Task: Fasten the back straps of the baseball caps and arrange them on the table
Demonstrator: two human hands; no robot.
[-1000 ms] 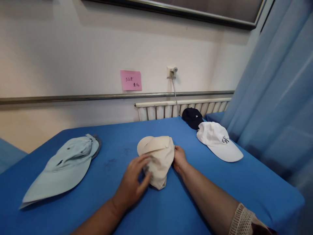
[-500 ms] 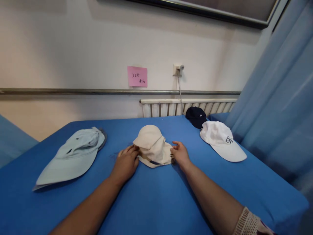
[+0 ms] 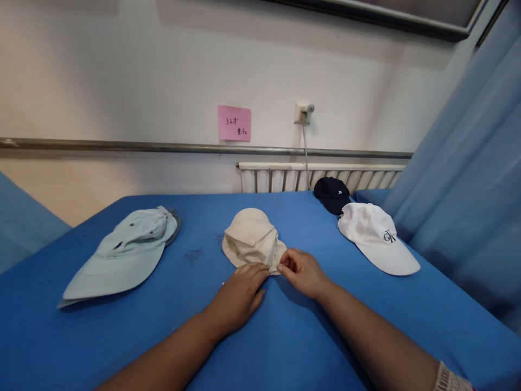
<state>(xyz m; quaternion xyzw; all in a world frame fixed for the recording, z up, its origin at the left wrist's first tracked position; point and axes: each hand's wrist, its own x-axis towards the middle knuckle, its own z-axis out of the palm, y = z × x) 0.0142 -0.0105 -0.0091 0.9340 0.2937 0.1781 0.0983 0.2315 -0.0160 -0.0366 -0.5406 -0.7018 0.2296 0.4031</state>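
Note:
A beige cap lies crumpled in the middle of the blue bed surface, its crown folded inward. At its near edge rests my left hand, palm down with fingers stretched out and the thumb apart. My right hand pinches the cap's near right edge between thumb and fingertips. Both sets of fingertips are close together there, and the bit of edge under them is hidden.
Pale green caps, seemingly stacked, lie at left. A white cap and a navy cap sit at right. Behind are a radiator, a metal rail and a plugged-in cord. Blue curtains hang at right.
My left hand has moved right, from the cap's left side to its near edge. My right hand has shifted slightly nearer and now pinches the edge. The cap's near edge looks reshaped.

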